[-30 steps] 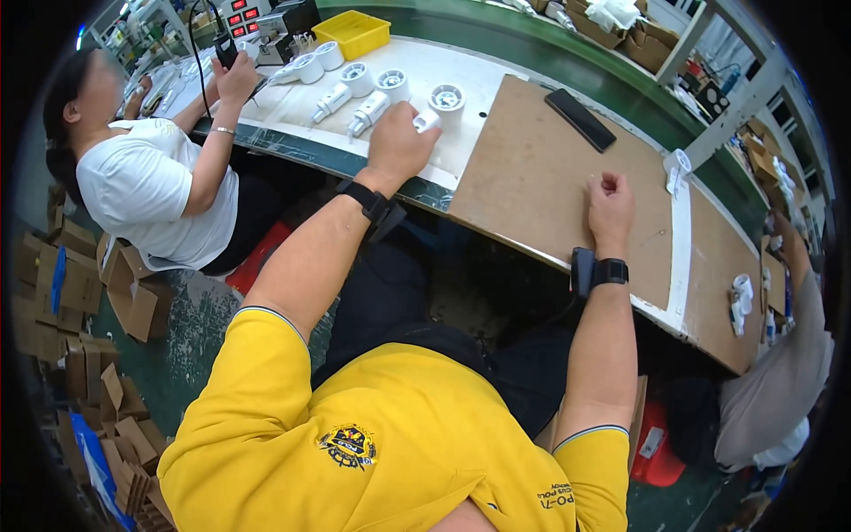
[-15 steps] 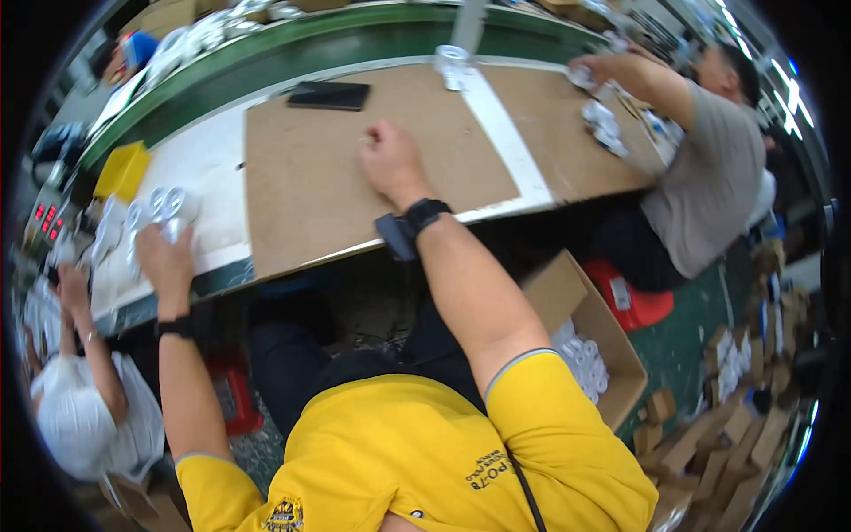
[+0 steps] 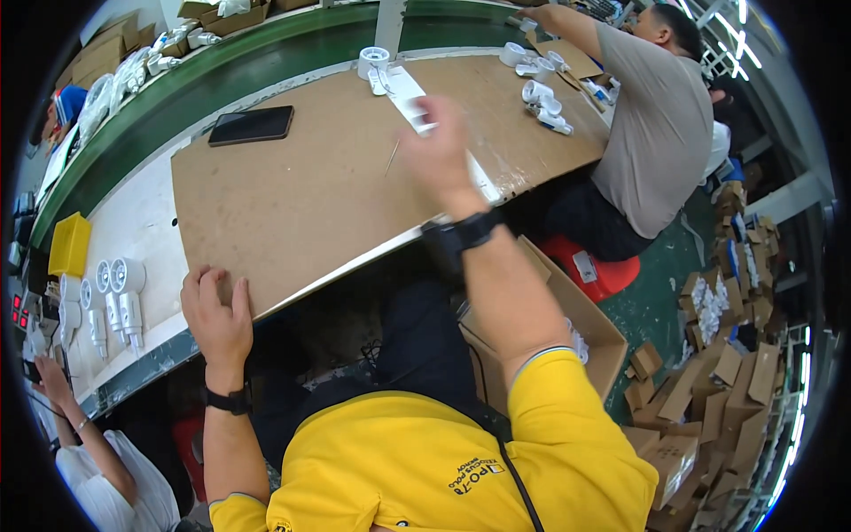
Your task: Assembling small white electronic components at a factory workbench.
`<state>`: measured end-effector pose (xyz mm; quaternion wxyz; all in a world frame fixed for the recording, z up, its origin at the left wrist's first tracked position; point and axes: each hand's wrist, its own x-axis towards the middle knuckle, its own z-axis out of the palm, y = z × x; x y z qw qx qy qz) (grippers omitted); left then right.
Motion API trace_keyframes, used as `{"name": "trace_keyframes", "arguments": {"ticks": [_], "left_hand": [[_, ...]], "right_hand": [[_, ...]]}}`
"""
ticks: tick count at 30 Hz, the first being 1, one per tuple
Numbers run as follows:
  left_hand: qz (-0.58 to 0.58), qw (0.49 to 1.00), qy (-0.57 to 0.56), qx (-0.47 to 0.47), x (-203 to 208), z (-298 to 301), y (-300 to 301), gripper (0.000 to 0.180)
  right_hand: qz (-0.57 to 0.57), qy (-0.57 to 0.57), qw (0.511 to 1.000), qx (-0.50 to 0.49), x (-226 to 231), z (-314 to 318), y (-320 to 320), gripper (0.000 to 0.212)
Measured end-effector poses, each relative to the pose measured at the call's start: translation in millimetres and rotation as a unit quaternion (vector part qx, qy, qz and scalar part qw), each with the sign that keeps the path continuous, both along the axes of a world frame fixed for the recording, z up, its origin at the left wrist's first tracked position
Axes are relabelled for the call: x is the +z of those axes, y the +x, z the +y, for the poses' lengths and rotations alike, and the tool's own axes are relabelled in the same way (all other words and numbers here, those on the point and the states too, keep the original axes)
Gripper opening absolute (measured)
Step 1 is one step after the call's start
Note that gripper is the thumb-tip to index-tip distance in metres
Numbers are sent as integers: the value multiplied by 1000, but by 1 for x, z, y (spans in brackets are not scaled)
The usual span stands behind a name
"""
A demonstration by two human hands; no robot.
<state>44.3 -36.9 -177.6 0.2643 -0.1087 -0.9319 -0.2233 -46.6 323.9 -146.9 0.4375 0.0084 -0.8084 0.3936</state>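
My left hand [image 3: 217, 310] rests on the near left edge of a brown board [image 3: 301, 195], fingers apart and holding nothing. To its left, several white plastic fittings with round cup heads and narrow stems [image 3: 128, 293] stand in a row on the white tabletop. My right hand [image 3: 441, 160] is over the board's right part, smeared by motion, so whatever its fingers may hold is unclear. A thin stick-like line [image 3: 391, 158] shows just left of it. Beyond that hand, another white round-headed fitting [image 3: 374, 66] lies at the board's far edge.
A black phone [image 3: 251, 126] lies on the board's far left; a yellow bin [image 3: 69, 246] stands at the left. At right, a co-worker in grey [image 3: 660, 115] sits by more white fittings [image 3: 547, 106]. An open carton [image 3: 585, 319] is beside my right leg.
My left hand has left the white fittings and come right onto the board's edge. My right hand has swung right across the board. The view has shifted too.
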Motion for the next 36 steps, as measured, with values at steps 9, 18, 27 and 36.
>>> {"name": "trace_keyframes", "arguments": {"ticks": [9, 18, 27, 36], "left_hand": [[-36, 999, -19, 8, 6, 10, -4, 21], [-32, 999, -14, 0, 5, 10, -7, 23], [-177, 933, 285, -133, -17, -19, -27, 29], [-310, 451, 672, -498, 31, 23, -3, 49]], "right_hand": [[-252, 290, 865, -323, -10, 289, -1, 42], [-122, 240, 944, -191, -12, 299, -23, 37], [-83, -413, 873, 247, 1, 9, 53, 40], [-200, -555, 635, 500, 34, -176, 137, 37]]}}
